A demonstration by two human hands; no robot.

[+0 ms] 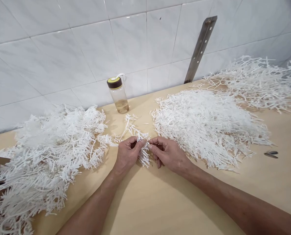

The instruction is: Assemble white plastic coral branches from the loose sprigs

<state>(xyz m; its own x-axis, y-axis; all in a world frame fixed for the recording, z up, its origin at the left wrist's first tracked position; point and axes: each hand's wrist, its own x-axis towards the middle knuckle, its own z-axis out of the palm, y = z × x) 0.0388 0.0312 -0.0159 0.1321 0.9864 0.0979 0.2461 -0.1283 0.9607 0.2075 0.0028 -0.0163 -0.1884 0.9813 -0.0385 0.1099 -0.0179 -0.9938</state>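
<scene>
Low over the middle of the table, my left hand [128,151] pinches a white branching plastic sprig [144,156] between thumb and fingers. Its fine, needle-like tips hang below the fingers, and a thin forked stem reaches up and away behind the hand. My right hand [168,153] meets it from the right, with thumb and forefinger pressed together at the sprig's edge. What lies between those right fingertips is too small to make out. A large heap of tangled white sprigs [54,140] lies to the left. On the right spreads a flatter pile of white needle-like pieces [199,120].
A clear bottle [119,98] with a dark and yellow lid stands near the white tiled wall [86,49]. Bare white stems [257,83] lie at the back right. A perforated metal strip [201,49] leans on the wall. A small dark object [271,154] rests on the wooden table [174,209].
</scene>
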